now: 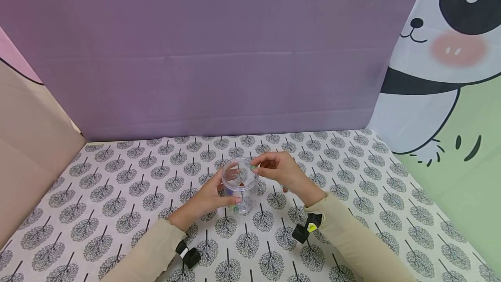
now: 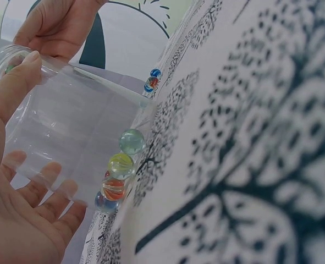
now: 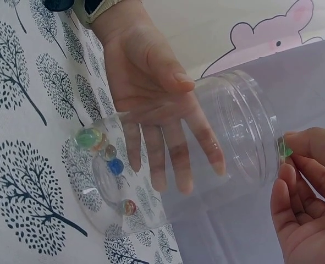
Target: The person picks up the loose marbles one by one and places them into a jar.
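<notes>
A clear plastic jar [image 1: 250,193] stands upright on the patterned cloth, its mouth uncovered. My left hand [image 1: 209,195] holds it from the left, thumb on the near side and fingers spread round the far wall. Several glass marbles lie on the jar's bottom, among them a yellow marble [image 2: 120,165], an orange-streaked marble [image 2: 113,188] and a blue marble [image 3: 115,166]. At the right of the rim, my right hand [image 1: 279,169] pinches a green marble [image 3: 285,149] between thumb and fingertips. Part of that marble is hidden by the fingers.
Loose marbles [image 2: 152,81] in blue and orange lie on the cloth to the right of the jar, near my right wrist. The tree-print cloth [image 1: 129,221] covers the table. A purple curtain [image 1: 219,86] rises behind it, with printed side panels left and right.
</notes>
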Available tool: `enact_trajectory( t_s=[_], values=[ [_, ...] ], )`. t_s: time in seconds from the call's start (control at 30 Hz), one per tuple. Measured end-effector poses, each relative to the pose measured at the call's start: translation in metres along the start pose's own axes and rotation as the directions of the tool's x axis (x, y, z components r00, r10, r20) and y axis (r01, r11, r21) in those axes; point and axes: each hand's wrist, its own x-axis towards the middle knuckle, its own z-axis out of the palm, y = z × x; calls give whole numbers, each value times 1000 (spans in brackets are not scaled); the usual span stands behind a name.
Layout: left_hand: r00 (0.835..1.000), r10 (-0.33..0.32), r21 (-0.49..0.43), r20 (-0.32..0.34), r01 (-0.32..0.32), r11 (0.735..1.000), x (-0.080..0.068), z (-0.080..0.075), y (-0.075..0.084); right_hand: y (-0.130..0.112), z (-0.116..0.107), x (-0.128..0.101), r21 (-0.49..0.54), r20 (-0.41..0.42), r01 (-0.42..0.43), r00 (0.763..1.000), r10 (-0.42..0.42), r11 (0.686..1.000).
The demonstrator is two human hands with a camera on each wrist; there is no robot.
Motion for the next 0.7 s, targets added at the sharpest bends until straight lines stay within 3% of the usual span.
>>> enact_trajectory(
  t_s=[0.7],
  values=[
    [1000, -17, -17, 4, 17, 1000, -1, 0, 1, 1, 2, -1, 4, -25, -7, 1000, 7, 1000]
  ],
)
